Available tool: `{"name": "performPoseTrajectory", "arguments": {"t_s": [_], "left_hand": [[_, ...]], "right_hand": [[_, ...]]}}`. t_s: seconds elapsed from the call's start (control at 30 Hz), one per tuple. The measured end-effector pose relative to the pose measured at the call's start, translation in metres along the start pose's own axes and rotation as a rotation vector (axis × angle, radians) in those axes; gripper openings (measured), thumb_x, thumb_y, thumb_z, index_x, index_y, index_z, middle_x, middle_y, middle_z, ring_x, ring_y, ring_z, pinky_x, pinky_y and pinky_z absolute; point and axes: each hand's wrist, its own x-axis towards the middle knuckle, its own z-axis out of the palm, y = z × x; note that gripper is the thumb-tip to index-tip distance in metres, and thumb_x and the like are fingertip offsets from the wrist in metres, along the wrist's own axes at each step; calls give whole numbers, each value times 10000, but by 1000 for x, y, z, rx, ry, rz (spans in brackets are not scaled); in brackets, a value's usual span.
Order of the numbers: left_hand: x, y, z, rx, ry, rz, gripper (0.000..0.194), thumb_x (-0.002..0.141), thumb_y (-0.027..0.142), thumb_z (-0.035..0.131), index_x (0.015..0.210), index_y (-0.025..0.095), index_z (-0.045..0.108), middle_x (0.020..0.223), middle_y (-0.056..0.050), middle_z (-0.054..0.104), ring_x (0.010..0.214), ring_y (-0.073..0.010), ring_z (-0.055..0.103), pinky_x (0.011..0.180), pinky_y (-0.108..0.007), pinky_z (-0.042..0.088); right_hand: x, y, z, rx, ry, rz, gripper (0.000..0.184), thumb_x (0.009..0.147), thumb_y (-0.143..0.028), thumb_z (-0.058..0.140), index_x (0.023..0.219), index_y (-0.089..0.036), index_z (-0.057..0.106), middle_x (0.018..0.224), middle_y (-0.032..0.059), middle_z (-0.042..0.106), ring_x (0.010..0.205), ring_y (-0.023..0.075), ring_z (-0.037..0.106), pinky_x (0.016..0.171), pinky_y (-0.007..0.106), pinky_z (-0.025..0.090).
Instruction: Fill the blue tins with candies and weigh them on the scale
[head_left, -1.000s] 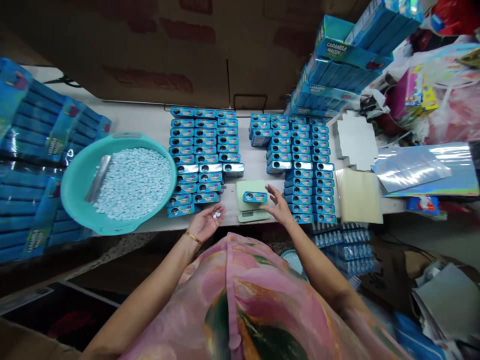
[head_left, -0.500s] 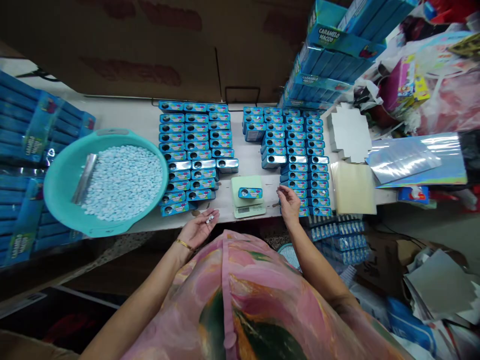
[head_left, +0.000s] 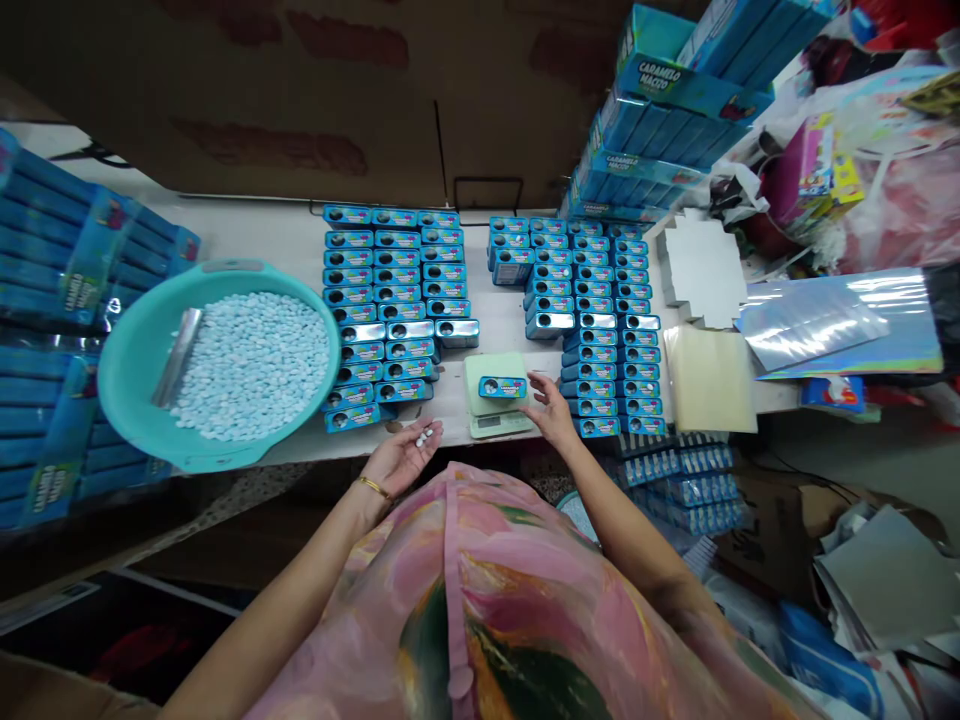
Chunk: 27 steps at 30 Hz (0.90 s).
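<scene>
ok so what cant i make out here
In the head view:
Scale display: digits too small to read.
White pieces in the left hand: too small to count surely.
Right hand: too small to tell whether it touches the box.
Blue packs: cut off by the left edge.

The right hand (head_left: 553, 412), drawn away half a second ago to the right-hand block of boxes (head_left: 598, 388) with its fingertips bunched, has been brought back to the scale (head_left: 491, 368). Its fingers have been spread again around the right end of the blue box (head_left: 502, 387); whether contact is made cannot be told. The nearest boxes of that block, partly covered then, have been uncovered. The left hand (head_left: 401, 460) has been lowered slightly since a second ago, and a narrow gap has been opened below the left-hand boxes (head_left: 405, 390).
</scene>
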Motion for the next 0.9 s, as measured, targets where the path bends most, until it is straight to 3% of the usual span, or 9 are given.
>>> {"name": "performPoseTrajectory", "arguments": {"t_s": [0.1,0.2,0.37,0.47,0.6,0.77,0.9], "left_hand": [[5,-1,9,18,-37,-8,225,759,-2,379,848,68,574,780,-136,635,746,-166,625,645,-244,525],[11,-2,22,19,-72,-20,190,760,25,404,821,53,582,768,-143,632,740,-174,623,639,-250,521],[18,-4,43,-31,-77,5,153,779,119,438,768,75,584,659,-93,618,609,-152,600,578,-273,520],[17,-4,51,-30,-55,5,157,787,139,441,740,90,583,603,-67,601,552,-136,579,547,-260,514],[15,-2,54,-4,-96,-6,188,793,128,424,757,66,598,656,-96,617,595,-140,593,563,-237,514],[13,2,48,18,-114,-29,192,789,99,419,788,48,604,707,-128,623,680,-154,612,568,-219,516],[11,5,36,27,-70,-14,188,777,58,412,798,46,598,730,-134,629,684,-155,618,590,-235,525]], "right_hand": [[9,-3,9,-88,-49,-83,427,696,-245,553,1108,-184,465,1094,61,533,1009,167,500,866,328,402],[9,-25,14,-280,-63,-184,319,738,-229,500,1052,-173,513,988,53,581,935,172,517,830,319,412],[-14,-82,15,-697,-185,-440,415,739,-142,473,1150,-196,478,1114,61,539,1003,218,440,854,358,367],[-19,-93,15,-795,-204,-469,438,730,-132,477,1164,-195,471,1109,65,542,968,227,447,829,368,374],[-14,-75,10,-679,-141,-410,396,726,-148,500,1120,-188,495,1045,64,567,936,214,469,816,348,400],[2,-34,9,-257,-39,-252,316,730,-238,535,1042,-197,516,976,48,579,912,177,521,812,318,429],[15,-11,15,44,-46,-112,311,707,-306,563,995,-193,526,969,41,571,908,159,540,815,305,441]]}}
